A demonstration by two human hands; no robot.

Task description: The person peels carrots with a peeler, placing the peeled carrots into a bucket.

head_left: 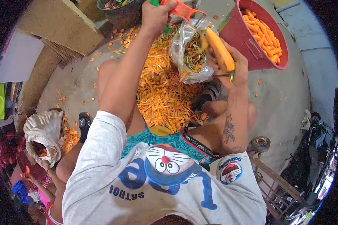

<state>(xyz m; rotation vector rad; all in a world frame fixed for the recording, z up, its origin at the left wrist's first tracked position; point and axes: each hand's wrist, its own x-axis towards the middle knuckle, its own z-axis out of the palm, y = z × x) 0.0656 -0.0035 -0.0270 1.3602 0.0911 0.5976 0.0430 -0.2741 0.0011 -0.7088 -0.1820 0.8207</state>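
My left hand [156, 17] is closed on the handle of an orange peeler [183, 11], whose blade end points toward the carrot. In my right hand [236, 63] lies a large carrot [218, 48], tilted, with its green stem end near my wrist. Its surface is mostly bright orange, with a brownish patch toward the stem. Beneath the carrot, a clear plastic bag [182, 71] holds green stems and orange scraps. A broad heap of carrot peelings [163, 101] covers the floor between my legs.
A red tub [259, 62] of peeled carrots stands tilted at the upper right. A dark container [120, 13] with greens is at the top. At lower left, another person's hand [28, 176] is beside a pale sack [45, 127]. A metal-framed cart [274, 176] stands lower right.
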